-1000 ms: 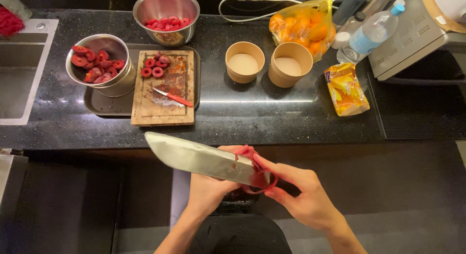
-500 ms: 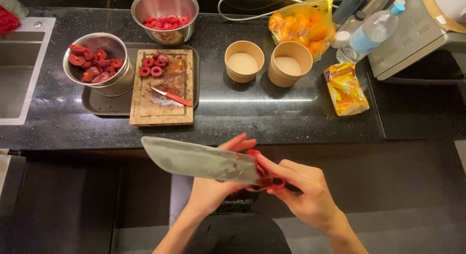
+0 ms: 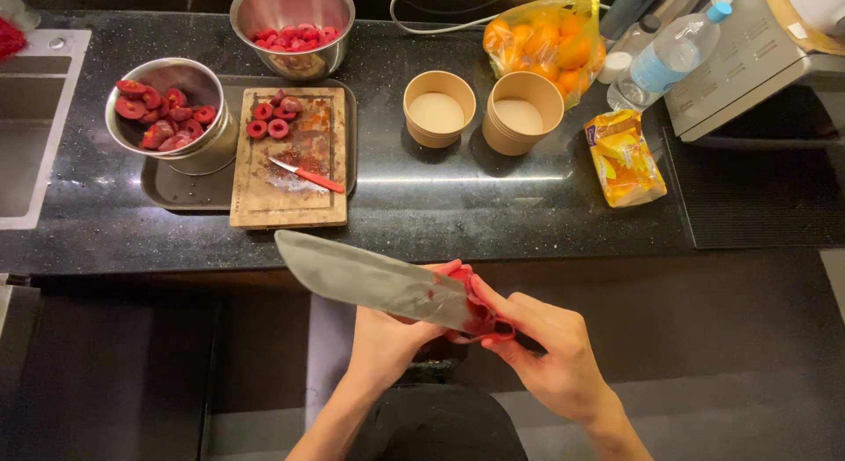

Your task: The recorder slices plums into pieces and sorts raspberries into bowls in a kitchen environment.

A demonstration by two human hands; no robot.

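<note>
Steel, broad and grey, the big knife [image 3: 370,280] is held in the air in front of the dark worktop [image 3: 458,206], tip pointing left. The left hand [image 3: 392,338] supports the blade from below, fingers closed around it. The right hand [image 3: 550,360] pinches a red cloth [image 3: 480,309] on the blade's heel (near the handle). It seems wise to wipe from the back side, away from the edge.
</note>
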